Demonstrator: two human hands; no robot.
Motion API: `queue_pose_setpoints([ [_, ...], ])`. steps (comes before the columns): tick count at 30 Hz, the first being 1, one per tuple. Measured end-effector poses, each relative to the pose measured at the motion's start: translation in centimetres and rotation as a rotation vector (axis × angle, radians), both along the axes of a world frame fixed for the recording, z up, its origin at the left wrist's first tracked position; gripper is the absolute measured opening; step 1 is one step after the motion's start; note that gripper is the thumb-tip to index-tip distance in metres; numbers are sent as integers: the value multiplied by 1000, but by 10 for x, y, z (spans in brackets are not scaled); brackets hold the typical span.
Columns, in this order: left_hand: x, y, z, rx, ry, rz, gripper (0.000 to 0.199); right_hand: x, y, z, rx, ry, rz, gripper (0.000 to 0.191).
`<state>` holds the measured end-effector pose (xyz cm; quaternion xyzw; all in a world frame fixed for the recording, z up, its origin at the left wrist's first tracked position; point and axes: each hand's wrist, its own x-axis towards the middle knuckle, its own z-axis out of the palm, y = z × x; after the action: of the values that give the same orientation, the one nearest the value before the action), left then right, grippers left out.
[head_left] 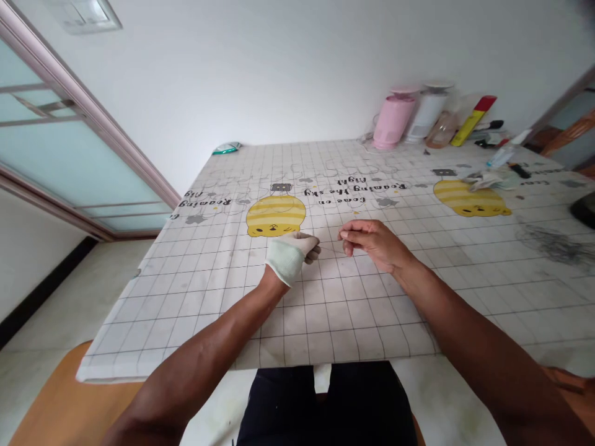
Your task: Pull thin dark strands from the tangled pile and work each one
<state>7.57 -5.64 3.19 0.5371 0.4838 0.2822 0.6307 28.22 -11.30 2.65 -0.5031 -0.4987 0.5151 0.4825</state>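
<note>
My left hand [297, 253] wears a pale glove and is pinched closed just above the middle of the checked tablecloth [283, 316]. To its right, my bare right hand [369, 241] is also pinched, thumb against forefinger. A faint thin line seems to run between the two hands, too fine to make out clearly. What sits in either pinch is too small to name. A tangle of thin dark strands [558, 244] lies on the cloth at the far right.
Along the wall stand a pink cylinder [394, 121], a white one [425, 114], a brown bottle [441, 130] and a yellow can with a red cap [473, 121]. A clear spray bottle [506, 150] and crumpled glove [497, 178] are at right. A green packet [227, 148] lies back left.
</note>
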Motion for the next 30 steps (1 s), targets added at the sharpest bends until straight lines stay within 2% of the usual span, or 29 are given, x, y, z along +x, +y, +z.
queue_pose_setpoints([
  [6, -3, 3, 3, -38, 66, -83, 24, 2, -1, 1, -107, 28, 41, 23],
  [13, -5, 6, 8, -48, 53, -74, 19, 0, -3, -1, -33, -54, 53, 24],
  [19, -9, 7, 3, 61, 120, -41, 16, 0, -2, -5, 43, -98, 6, 24],
  [23, -12, 2, 10, 319, 193, -26, 21, -2, -2, -6, 42, -83, 40, 23],
  [26, -10, -4, 17, 474, 232, 21, 37, -6, -4, -5, 29, -119, 83, 22],
  [28, -8, -7, 19, 462, 205, 10, 44, -9, -6, -6, 23, -149, 124, 21],
  [30, -6, -9, 17, 396, 149, -25, 43, -12, -8, -6, 14, -177, 173, 20],
])
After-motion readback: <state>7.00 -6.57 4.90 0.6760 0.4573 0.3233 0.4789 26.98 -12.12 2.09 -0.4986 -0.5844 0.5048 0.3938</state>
